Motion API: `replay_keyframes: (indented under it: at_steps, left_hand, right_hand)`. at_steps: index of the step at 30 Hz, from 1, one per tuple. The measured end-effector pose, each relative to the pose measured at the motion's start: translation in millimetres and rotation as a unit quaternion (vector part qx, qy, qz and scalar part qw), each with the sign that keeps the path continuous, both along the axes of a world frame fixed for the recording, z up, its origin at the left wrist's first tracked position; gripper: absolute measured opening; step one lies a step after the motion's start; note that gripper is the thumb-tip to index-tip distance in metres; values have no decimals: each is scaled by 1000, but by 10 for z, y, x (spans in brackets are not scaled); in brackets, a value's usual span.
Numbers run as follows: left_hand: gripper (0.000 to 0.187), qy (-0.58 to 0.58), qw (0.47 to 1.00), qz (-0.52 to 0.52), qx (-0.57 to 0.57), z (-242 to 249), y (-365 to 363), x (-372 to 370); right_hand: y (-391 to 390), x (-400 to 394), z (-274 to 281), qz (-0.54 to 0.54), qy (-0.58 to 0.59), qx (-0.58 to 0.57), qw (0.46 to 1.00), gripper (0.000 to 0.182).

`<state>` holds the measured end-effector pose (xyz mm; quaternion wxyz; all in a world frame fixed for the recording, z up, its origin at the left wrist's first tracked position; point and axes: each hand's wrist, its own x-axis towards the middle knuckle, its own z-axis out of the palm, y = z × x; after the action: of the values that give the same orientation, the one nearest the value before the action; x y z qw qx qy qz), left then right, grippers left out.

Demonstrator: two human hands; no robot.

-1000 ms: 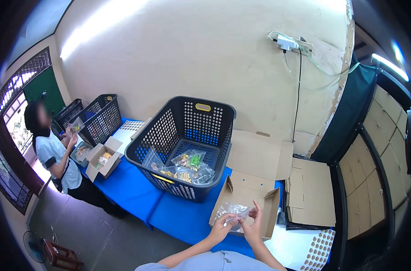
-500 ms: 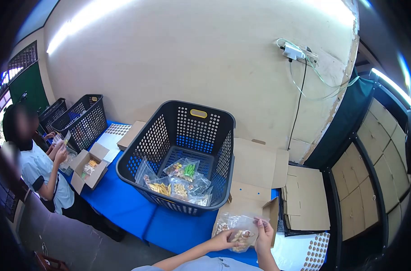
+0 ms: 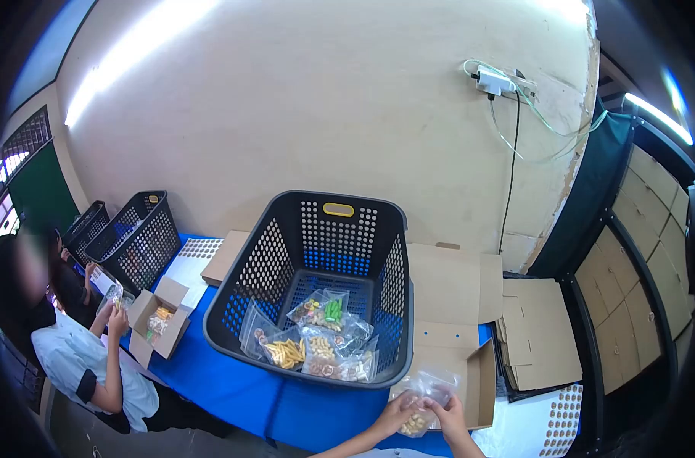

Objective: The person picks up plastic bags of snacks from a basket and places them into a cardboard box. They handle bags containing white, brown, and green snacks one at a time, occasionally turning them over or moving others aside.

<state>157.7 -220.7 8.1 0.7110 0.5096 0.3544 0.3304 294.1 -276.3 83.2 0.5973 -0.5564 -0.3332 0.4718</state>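
Low in the head view, both hands grip a clear plastic bag [image 3: 415, 426] of pale, peanut-like pieces. My left hand [image 3: 392, 416] is closed on its left side. Fingers and thumb of my right hand [image 3: 449, 416] pinch its right side, while clear film rises above them. An open cardboard box [image 3: 482, 385] lies just beyond and under the bag. Ahead and to the left stands a black perforated basket [image 3: 237, 282]. Inside it lie several filled bags, among them a bag of yellow sticks [image 3: 285, 353] and a bag with green pieces [image 3: 332, 310].
Flattened cardboard [image 3: 542, 328] is stacked at the right, above a sheet of round stickers [image 3: 565, 416]. On the blue tablecloth [image 3: 210, 370], a filled box [image 3: 176, 336] stands left, near a co-worker [image 3: 80, 374] holding a packet. More baskets [image 3: 138, 244] are behind.
My right hand has come down from the bag's upper edge, and both hands are now close together on it. The round sticker seen on the bag earlier is covered. The camera view has shifted.
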Motion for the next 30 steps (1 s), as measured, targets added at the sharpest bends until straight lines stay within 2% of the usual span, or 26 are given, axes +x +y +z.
replay_keyframes:
  at_steps: [1,2,3,5,7,9,11,13,15,16,19,20,21,23,24,25,26,27,29,30]
  left_hand:
    - [50,8,999,-37,11,58,-13,-15]
    - [55,50,996,-64,-34,49,-18,-8]
    - [55,50,996,-63,-31,23,-25,6]
    - [56,42,999,17,6,-13,-56,49]
    - [52,28,999,3,-36,155,-19,48]
    - [48,-72,997,-16,-20,192,17,40]
    - [46,-64,998,-7,7,11,117,76]
    - [43,-51,998,3,31,23,141,40]
    - [38,-7,999,-20,-34,96,205,16]
    - [34,-43,999,-10,-3,149,178,30]
    - [30,-21,1000,1,12,295,177,-18]
    - [37,21,998,13,56,324,153,-31]
    - [37,24,998,14,56,323,127,-23]
    - [40,-61,992,91,62,263,104,10]
    - [42,-56,995,50,58,273,120,-38]
    - [42,-54,996,50,59,284,88,-51]
    - [43,-17,986,21,163,296,56,-57]
    - [46,22,964,-9,264,376,-2,-57]
    - [49,12,971,-4,238,506,-184,66]
    - [45,-33,984,41,171,576,-257,145]
  right_hand:
    - [31,11,-17,2,0,2,1000,33]
    - [48,59,-42,-20,3,-5,1000,28]
    - [68,119,-65,-41,6,-12,999,24]
    - [128,219,-93,-65,30,-21,997,18]
    - [148,260,-30,-78,51,-34,995,19]
    - [137,266,-86,-59,54,-32,996,20]
    - [126,274,-175,-38,59,-33,997,22]
    - [98,260,-264,34,3,-52,998,25]
    - [69,275,-290,40,-1,-55,998,27]
    - [57,299,-272,43,-34,-46,997,27]
    - [34,357,-234,33,-85,-34,995,29]
    - [38,370,-210,17,-104,-25,994,30]
    - [50,365,-124,19,-102,-25,994,30]
    - [32,322,59,-33,-75,18,996,32]
    - [19,330,45,-33,-73,19,997,32]
    - [18,344,5,-25,-124,36,991,32]
    - [-6,342,-14,-17,-174,54,983,32]
    - [-28,276,54,-16,-171,53,984,32]
    - [-44,123,241,40,-258,131,956,28]
    - [-25,140,213,73,-258,148,952,34]
